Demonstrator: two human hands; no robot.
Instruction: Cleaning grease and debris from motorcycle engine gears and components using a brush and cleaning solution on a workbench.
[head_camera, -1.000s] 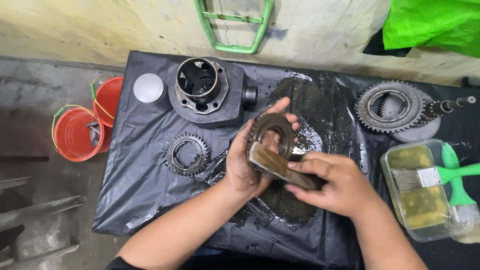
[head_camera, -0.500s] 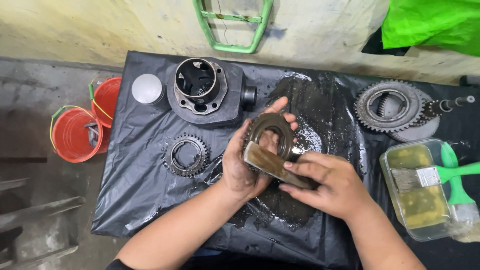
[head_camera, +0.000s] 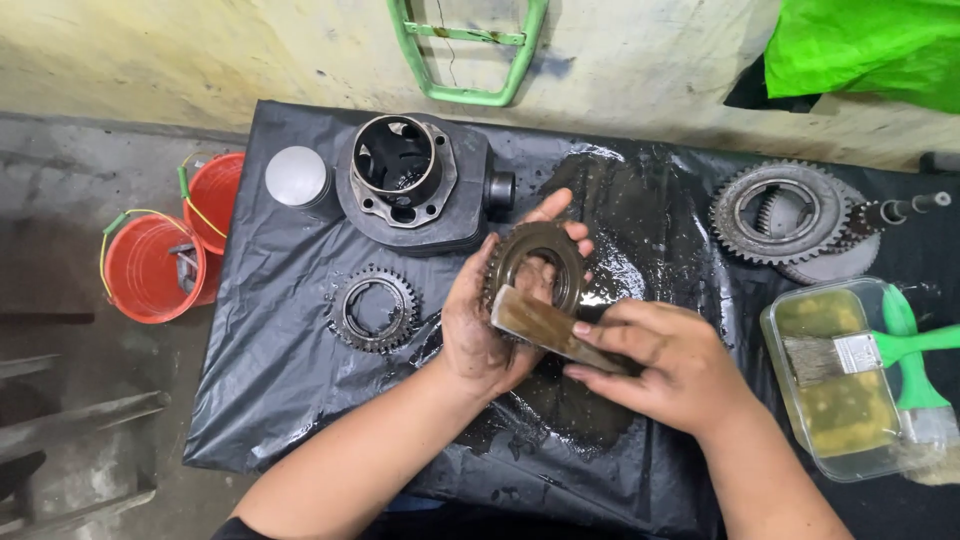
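Note:
My left hand (head_camera: 478, 330) holds a dirty steel gear (head_camera: 535, 265) upright in its palm over the wet middle of the black plastic sheet (head_camera: 270, 370). My right hand (head_camera: 665, 365) grips a flat brush (head_camera: 545, 325) whose brown bristle end presses against the lower face of the gear. Both hands are smeared with grease.
On the sheet lie a smaller gear (head_camera: 373, 308), a black engine cylinder (head_camera: 415, 180), a silver piston (head_camera: 297, 178), and large gears (head_camera: 790, 215) with a shaft at the far right. A clear tub (head_camera: 835, 385) of yellowish liquid holds green-handled brushes. Two orange buckets (head_camera: 155, 268) stand left.
The brush has shifted slightly along the gear's lower face, and both hands have drifted a little. Everything else on the sheet lies as before.

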